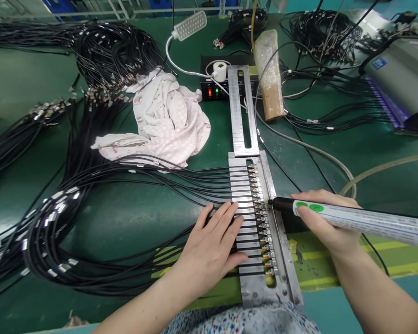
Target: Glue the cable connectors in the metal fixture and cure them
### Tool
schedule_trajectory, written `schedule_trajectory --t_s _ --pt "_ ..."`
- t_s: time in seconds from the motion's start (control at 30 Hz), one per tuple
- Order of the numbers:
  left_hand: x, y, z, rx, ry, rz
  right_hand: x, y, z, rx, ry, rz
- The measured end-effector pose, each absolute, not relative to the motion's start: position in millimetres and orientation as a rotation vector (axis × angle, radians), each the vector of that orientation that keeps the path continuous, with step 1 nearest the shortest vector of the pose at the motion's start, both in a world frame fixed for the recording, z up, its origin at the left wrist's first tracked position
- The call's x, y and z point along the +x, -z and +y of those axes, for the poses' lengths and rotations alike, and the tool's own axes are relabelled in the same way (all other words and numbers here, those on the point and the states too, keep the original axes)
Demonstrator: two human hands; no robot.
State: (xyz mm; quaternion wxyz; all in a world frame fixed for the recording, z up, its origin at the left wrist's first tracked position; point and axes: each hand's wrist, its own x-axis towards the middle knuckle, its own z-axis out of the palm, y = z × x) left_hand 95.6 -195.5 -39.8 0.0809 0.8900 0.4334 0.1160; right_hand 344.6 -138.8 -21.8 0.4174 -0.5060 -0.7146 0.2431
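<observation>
A metal fixture [243, 227] lies before me, with a row of black cables [209, 177] set side by side in its slots. Their stripped ends with small metal connectors [263, 226] line up along the fixture's right part. My left hand [212, 243] rests flat over the cables and the fixture's left edge, fingers stretched out. In my right hand [329, 222] is a thick pen-shaped tool [362, 219] with a white printed barrel, green stickers and a black nose. Its thin tip points left, at the connectors near the middle of the row; whether it touches them I cannot tell.
A crumpled pale cloth [170, 116] lies behind the cables. Large black cable bundles [114, 51] cover the left side. Farther back stand a lamp [191, 26], a black control box [212, 88] and a plastic-wrapped block [269, 74]. A grey machine [404, 79] glows purple at right.
</observation>
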Motion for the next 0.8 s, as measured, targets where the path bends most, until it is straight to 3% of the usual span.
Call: schedule_trajectory --t_s 0.8 --pt "95.0 37.9 -194.7 2.636 -0.333 1.29 345.7 18.2 -139.0 -1.236 -0.615 -1.827"
